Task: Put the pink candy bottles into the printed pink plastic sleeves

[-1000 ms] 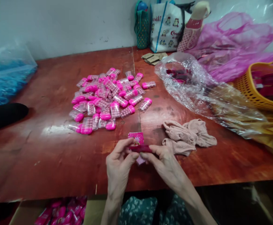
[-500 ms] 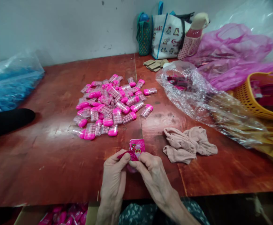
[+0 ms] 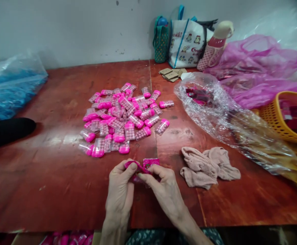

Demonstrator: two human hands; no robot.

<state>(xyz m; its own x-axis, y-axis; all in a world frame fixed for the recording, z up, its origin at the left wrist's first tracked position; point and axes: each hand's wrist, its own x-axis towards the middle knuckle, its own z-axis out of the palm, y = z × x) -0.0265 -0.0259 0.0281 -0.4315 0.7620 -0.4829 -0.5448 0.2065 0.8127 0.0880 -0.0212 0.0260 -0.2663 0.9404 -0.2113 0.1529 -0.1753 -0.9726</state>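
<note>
The bent magenta strip of thin film (image 3: 141, 167) is up between the fingertips, above the near part of the reddish-brown wooden table (image 3: 48, 190), its long axis running roughly from ten o'clock to four. The left hand (image 3: 119, 187) pinches the ten o'clock end under its thumb, and the right hand (image 3: 165, 189) grips the four o'clock end; both are equally near, and their fingers hide the underside. Just beyond, toward one o'clock from the hands, a flat magenta printed rectangle (image 3: 151, 161) lies partly behind the right fingers, the closer hand to it. Between eleven and twelve is a heap of clear pink-capped containers (image 3: 116, 122) holding small pink balls. Between one and two, a crinkled clear plastic bag (image 3: 196, 117) holds dark magenta pieces; between two and three, a yellow perforated plastic basket (image 3: 272, 117) holds more. At ten, a transparent bag (image 3: 33, 64) contains blue material. Between seven and eight, a brown cardboard box (image 3: 24, 239) holds glossy pink items.
</note>
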